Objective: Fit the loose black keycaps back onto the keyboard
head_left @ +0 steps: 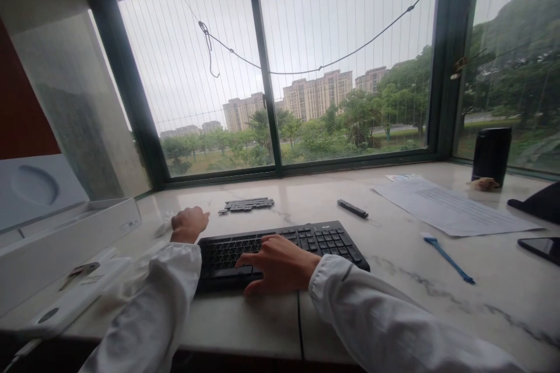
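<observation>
A black keyboard (324, 242) lies on the marble-patterned counter. My right hand (280, 262) rests over its middle, palm down, with fingers spread. Just past the keyboard's left end is my left hand (189, 224), fingers curled in. Whether anything is inside those fingers is hidden. Crumpled whitish, see-through material (164, 226) lies beside that hand. Behind the keyboard sits a flat group of dark keycaps (248, 204). The left part of the keyboard looks different from the number pad, perhaps with its caps off.
To the right lie a blue-handled brush (450, 259), printed sheets (455, 207), a phone (542, 247) and a black cylinder (490, 154). A slim dark bar (352, 208) lies behind the keyboard. At left are a white box (109, 218) and a white power strip (83, 291) with keys (81, 273).
</observation>
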A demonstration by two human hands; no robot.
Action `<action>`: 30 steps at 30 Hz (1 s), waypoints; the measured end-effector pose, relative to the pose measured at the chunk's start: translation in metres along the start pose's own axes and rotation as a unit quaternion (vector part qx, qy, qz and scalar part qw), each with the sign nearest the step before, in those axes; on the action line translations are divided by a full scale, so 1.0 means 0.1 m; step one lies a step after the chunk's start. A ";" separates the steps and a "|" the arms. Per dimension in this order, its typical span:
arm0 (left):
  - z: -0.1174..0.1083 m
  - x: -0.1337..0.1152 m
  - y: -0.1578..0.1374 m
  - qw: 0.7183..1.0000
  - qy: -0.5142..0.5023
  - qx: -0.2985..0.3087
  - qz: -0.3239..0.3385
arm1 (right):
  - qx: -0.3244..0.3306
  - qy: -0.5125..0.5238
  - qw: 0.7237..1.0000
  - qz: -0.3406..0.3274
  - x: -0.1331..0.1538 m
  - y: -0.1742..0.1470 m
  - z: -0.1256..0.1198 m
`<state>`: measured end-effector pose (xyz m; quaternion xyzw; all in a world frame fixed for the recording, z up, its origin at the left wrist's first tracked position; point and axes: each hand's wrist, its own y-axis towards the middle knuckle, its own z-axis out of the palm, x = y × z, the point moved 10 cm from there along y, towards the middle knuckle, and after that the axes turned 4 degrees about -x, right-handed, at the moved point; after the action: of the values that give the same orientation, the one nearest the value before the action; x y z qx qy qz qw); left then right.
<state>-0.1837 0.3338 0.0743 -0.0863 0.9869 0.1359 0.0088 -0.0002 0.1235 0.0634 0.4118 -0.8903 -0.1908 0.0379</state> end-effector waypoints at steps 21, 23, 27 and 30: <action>0.28 -0.23 -0.07 0.997 -0.024 0.061 0.035 | -0.031 -0.066 0.974 0.213 -0.65 -0.09 -0.03; 0.32 -0.26 -0.06 0.997 -0.024 0.056 0.041 | -0.033 -0.072 0.967 0.241 -0.70 -0.12 -0.03; 0.35 -0.32 -0.06 0.997 -0.026 0.047 0.056 | -0.037 -0.068 0.957 0.278 -0.77 -0.18 -0.04; 0.32 -0.35 -0.09 0.996 -0.029 0.055 0.066 | -0.036 -0.072 0.949 0.306 -0.83 -0.21 -0.05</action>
<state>-0.1476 0.3400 0.0421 -0.0159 0.9957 0.0846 0.0331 0.0706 0.1720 0.0675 0.1030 -0.9664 -0.2310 0.0450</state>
